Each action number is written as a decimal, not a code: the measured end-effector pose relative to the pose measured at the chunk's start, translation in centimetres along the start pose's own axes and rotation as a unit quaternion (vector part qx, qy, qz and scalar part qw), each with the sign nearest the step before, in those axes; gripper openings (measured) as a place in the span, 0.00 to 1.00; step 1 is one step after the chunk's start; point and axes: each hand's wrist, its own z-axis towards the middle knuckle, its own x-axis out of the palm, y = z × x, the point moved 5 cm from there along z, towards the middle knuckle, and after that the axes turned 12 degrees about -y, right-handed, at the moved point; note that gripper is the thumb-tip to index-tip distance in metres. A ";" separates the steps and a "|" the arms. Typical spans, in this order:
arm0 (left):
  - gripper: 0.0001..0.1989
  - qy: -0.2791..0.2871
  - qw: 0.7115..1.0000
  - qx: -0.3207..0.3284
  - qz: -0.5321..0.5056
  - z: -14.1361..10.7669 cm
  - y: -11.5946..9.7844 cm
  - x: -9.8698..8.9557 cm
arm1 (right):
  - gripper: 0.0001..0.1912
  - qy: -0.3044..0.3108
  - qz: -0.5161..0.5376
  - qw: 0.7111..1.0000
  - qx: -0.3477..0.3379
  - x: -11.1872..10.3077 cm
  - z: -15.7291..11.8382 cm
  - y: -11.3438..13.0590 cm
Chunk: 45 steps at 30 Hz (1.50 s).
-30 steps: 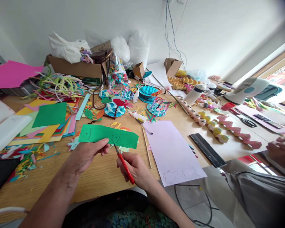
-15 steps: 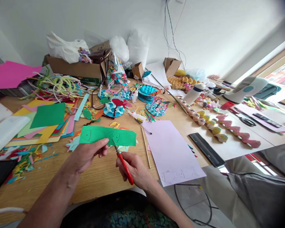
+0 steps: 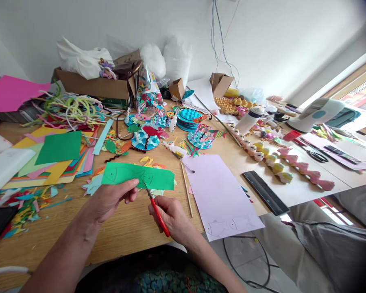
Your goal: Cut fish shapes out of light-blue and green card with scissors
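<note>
Pinches the green paper (image 3: 160,179) at twelve o'clock by its bottom edge with the left hand (image 3: 117,200), maybe to stop flopping. Grips the red scissors (image 3: 157,213) at five o'clock from there with the right hand (image 3: 172,215), pointing towards eleven, maybe to follow the drawn fish (image 3: 148,178).

Bright daylight, glaring window (image 3: 362,101), stretched edges

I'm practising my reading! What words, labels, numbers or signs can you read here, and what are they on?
No text can be read clearly.
Lying white bottle: label too small to read.
Red patch at the far right: too blurred.
Green paper strip: drawn lines, no readable words.
</note>
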 end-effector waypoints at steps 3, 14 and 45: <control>0.17 -0.001 1.000 -0.005 0.000 0.0 0.1 0.0 | 0.22 0.003 -0.002 1.000 -0.001 0.1 0.1 -0.2; 0.18 0.018 0.999 -0.036 -0.004 -0.1 0.4 0.5 | 0.22 -0.006 0.020 1.000 -0.005 0.3 0.2 -0.5; 0.15 -0.032 0.989 -0.001 -0.148 0.3 0.6 -1.9 | 0.19 0.032 -0.058 0.997 -0.041 -1.6 0.4 -1.1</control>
